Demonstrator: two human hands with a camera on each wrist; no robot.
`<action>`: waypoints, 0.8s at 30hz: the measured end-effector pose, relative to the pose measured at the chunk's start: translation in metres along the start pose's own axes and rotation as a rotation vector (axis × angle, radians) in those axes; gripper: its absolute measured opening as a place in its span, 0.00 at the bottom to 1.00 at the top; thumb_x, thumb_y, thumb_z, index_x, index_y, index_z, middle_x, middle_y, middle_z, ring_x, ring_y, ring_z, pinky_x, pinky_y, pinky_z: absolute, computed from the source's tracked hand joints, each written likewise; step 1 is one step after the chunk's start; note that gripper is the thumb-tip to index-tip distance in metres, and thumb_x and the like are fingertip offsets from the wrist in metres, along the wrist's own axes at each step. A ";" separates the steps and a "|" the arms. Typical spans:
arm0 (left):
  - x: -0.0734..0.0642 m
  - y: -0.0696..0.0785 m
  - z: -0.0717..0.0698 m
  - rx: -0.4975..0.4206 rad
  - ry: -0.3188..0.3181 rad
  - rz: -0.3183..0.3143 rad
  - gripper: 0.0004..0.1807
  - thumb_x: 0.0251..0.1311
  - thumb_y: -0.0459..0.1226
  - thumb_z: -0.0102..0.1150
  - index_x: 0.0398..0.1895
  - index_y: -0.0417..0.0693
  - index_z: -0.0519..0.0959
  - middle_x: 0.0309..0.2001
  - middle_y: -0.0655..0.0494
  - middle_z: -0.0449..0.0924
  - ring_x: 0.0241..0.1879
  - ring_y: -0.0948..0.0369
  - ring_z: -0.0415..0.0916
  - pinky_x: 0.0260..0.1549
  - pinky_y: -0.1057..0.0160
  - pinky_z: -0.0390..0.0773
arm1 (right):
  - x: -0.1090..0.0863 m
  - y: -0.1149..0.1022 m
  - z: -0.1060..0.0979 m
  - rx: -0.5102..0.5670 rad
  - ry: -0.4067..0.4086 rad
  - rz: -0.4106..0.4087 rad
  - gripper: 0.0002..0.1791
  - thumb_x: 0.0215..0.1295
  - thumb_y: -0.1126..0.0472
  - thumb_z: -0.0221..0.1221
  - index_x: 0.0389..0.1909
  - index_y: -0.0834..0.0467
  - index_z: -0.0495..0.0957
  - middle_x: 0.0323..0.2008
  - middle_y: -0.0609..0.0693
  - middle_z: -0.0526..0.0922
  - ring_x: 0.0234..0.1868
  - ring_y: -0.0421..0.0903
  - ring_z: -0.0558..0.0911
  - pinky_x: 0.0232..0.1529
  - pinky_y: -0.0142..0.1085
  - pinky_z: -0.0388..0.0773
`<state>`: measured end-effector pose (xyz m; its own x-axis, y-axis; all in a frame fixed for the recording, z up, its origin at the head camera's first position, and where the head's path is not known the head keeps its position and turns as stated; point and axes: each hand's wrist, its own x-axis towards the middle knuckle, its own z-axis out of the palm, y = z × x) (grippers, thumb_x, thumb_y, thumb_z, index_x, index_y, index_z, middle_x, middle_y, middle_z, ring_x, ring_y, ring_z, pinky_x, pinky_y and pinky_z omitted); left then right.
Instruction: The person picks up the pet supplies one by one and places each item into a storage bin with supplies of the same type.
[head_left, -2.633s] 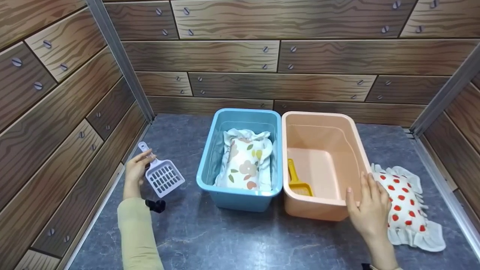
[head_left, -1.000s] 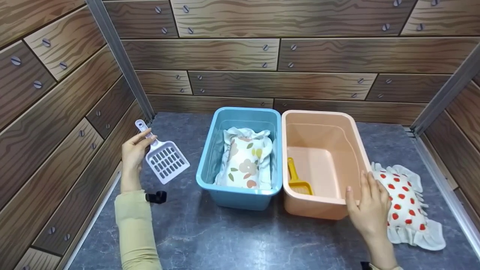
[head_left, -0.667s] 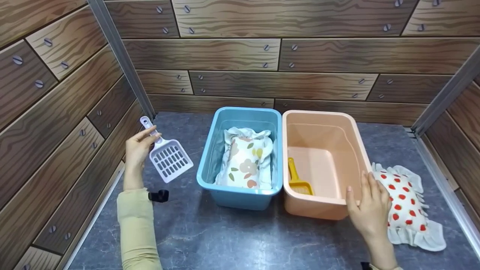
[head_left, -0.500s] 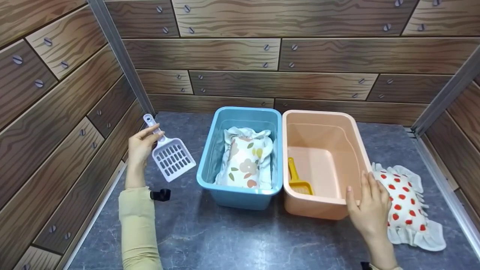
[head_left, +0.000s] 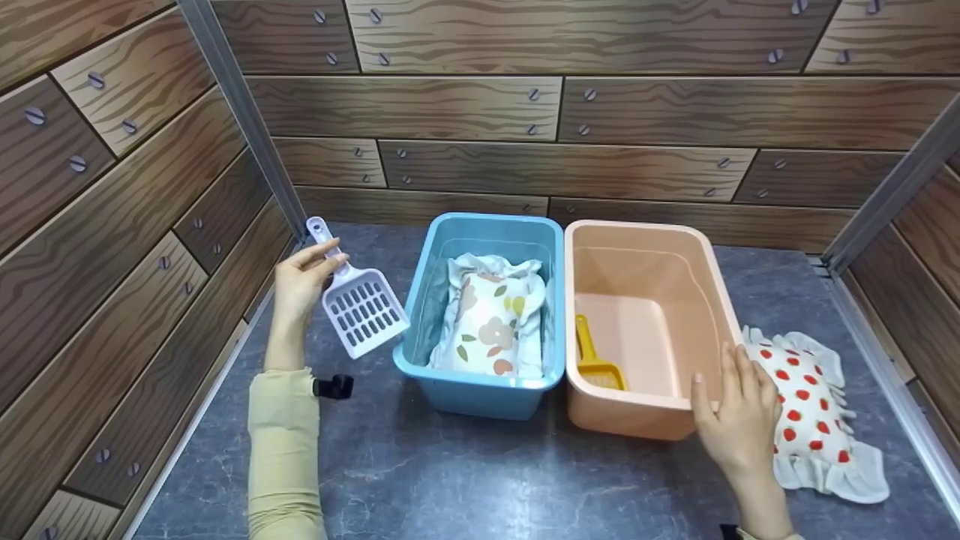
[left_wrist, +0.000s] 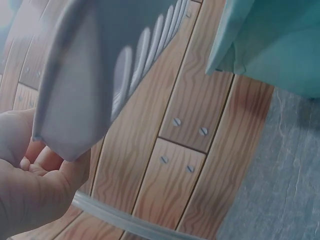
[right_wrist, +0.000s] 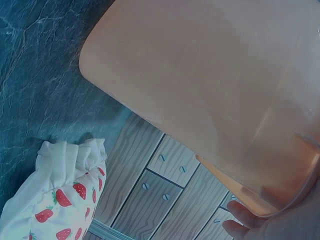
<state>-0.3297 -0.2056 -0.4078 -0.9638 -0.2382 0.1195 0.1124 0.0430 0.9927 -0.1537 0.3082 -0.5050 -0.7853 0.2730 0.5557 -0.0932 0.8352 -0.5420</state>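
Observation:
My left hand (head_left: 301, 281) pinches the handle of a pale lilac litter scoop (head_left: 364, 311), held up left of the blue bin (head_left: 480, 386). In the head view the scoop's slotted head overlaps the bin's left rim; whether they touch I cannot tell. The left wrist view shows the scoop (left_wrist: 75, 85) close up, with the fingers (left_wrist: 52, 175) behind it. On the near right corner of the peach bin (head_left: 637, 412) rests my right hand (head_left: 742, 420), its fingers extended along the rim. A yellow litter scoop (head_left: 596, 367) lies inside that bin.
A flower-print cushion (head_left: 491, 330) with white ruffles lies in the blue bin. Right of the peach bin, a strawberry-print cushion (head_left: 810, 412) lies on the dark marbled surface (head_left: 450, 487). Wood-patterned walls (head_left: 465, 112) enclose the back and sides.
The left hand has lifted the lilac scoop and carried it right, up to the blue bin's left rim. The right hand stays on the peach bin.

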 end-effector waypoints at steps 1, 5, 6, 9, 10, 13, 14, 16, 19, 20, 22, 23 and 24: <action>0.000 0.001 0.001 0.003 -0.002 0.004 0.20 0.60 0.27 0.62 0.57 0.30 0.77 0.27 0.67 0.83 0.30 0.71 0.80 0.32 0.73 0.78 | 0.000 0.000 0.000 0.000 0.002 -0.001 0.32 0.66 0.56 0.53 0.67 0.70 0.65 0.66 0.71 0.64 0.63 0.73 0.60 0.58 0.68 0.53; -0.002 0.006 0.005 0.003 -0.008 0.009 0.20 0.61 0.27 0.62 0.57 0.30 0.77 0.27 0.66 0.83 0.30 0.70 0.80 0.32 0.73 0.78 | -0.001 0.000 0.001 0.000 0.021 -0.019 0.32 0.65 0.55 0.53 0.66 0.70 0.66 0.65 0.72 0.65 0.62 0.73 0.61 0.57 0.68 0.54; -0.002 0.007 0.007 -0.002 -0.009 0.013 0.20 0.60 0.27 0.62 0.56 0.30 0.77 0.27 0.65 0.83 0.30 0.70 0.80 0.32 0.73 0.78 | 0.000 0.000 0.001 0.000 0.024 -0.023 0.32 0.65 0.55 0.53 0.66 0.70 0.66 0.65 0.72 0.65 0.62 0.73 0.61 0.57 0.68 0.54; -0.004 0.009 0.011 -0.004 -0.005 0.024 0.20 0.60 0.26 0.62 0.55 0.30 0.77 0.28 0.63 0.84 0.29 0.71 0.79 0.30 0.74 0.78 | -0.001 0.000 0.001 0.003 0.023 -0.023 0.32 0.65 0.55 0.53 0.66 0.70 0.66 0.65 0.71 0.65 0.62 0.73 0.61 0.58 0.68 0.53; -0.005 0.010 0.012 0.000 -0.004 0.027 0.19 0.59 0.26 0.63 0.55 0.30 0.78 0.28 0.63 0.84 0.28 0.71 0.79 0.30 0.74 0.78 | 0.000 0.000 0.001 0.004 0.020 -0.022 0.32 0.66 0.55 0.53 0.66 0.70 0.66 0.65 0.71 0.65 0.62 0.73 0.61 0.58 0.68 0.53; -0.006 0.011 0.015 0.028 -0.004 0.034 0.19 0.59 0.27 0.64 0.55 0.32 0.79 0.28 0.64 0.84 0.28 0.71 0.79 0.29 0.73 0.78 | 0.000 0.000 0.001 0.009 0.011 -0.017 0.32 0.66 0.55 0.53 0.66 0.70 0.66 0.66 0.71 0.65 0.63 0.73 0.60 0.58 0.68 0.52; -0.007 0.012 0.017 0.036 -0.005 0.035 0.19 0.59 0.27 0.64 0.54 0.32 0.79 0.27 0.65 0.83 0.27 0.71 0.79 0.29 0.73 0.78 | 0.000 0.000 0.001 0.010 0.010 -0.017 0.32 0.66 0.55 0.53 0.66 0.70 0.66 0.66 0.71 0.65 0.63 0.73 0.60 0.58 0.68 0.52; -0.007 0.013 0.020 0.039 -0.013 0.039 0.19 0.59 0.28 0.65 0.54 0.32 0.79 0.28 0.64 0.84 0.27 0.71 0.79 0.28 0.73 0.78 | 0.000 0.000 0.001 0.010 0.011 -0.017 0.32 0.66 0.55 0.53 0.66 0.70 0.66 0.66 0.71 0.65 0.63 0.73 0.60 0.58 0.68 0.53; -0.007 0.015 0.024 0.039 -0.018 0.042 0.19 0.59 0.28 0.64 0.54 0.32 0.80 0.28 0.64 0.84 0.27 0.71 0.79 0.28 0.73 0.78 | 0.000 0.000 0.001 0.010 0.014 -0.020 0.32 0.66 0.55 0.53 0.66 0.70 0.66 0.66 0.71 0.65 0.63 0.73 0.60 0.58 0.68 0.53; -0.007 0.016 0.025 0.041 -0.021 0.043 0.19 0.58 0.27 0.64 0.54 0.33 0.80 0.27 0.64 0.83 0.27 0.71 0.78 0.28 0.73 0.78 | 0.000 0.000 0.001 0.010 0.020 -0.023 0.32 0.65 0.55 0.54 0.66 0.70 0.66 0.65 0.71 0.65 0.62 0.73 0.61 0.57 0.68 0.53; -0.006 0.017 0.027 0.052 -0.023 0.040 0.19 0.58 0.28 0.65 0.54 0.33 0.80 0.26 0.64 0.83 0.26 0.70 0.78 0.28 0.73 0.77 | 0.000 0.001 0.001 0.011 0.031 -0.027 0.32 0.65 0.56 0.54 0.65 0.70 0.67 0.65 0.71 0.66 0.62 0.73 0.61 0.56 0.68 0.54; -0.006 0.017 0.029 0.053 -0.026 0.039 0.19 0.58 0.28 0.65 0.54 0.34 0.80 0.26 0.64 0.83 0.26 0.70 0.77 0.28 0.73 0.77 | 0.000 0.001 0.001 0.011 0.035 -0.029 0.32 0.65 0.56 0.54 0.65 0.70 0.67 0.65 0.71 0.66 0.61 0.73 0.62 0.56 0.68 0.54; -0.006 0.017 0.030 0.059 -0.028 0.038 0.19 0.58 0.28 0.65 0.54 0.34 0.80 0.26 0.64 0.82 0.26 0.70 0.77 0.28 0.73 0.77 | 0.000 0.001 0.002 0.011 0.038 -0.028 0.32 0.65 0.55 0.54 0.65 0.70 0.67 0.65 0.71 0.66 0.61 0.73 0.62 0.55 0.68 0.54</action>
<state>-0.3290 -0.1747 -0.3920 -0.9657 -0.2077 0.1557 0.1355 0.1084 0.9848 -0.1552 0.3082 -0.5064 -0.7584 0.2677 0.5943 -0.1215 0.8377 -0.5325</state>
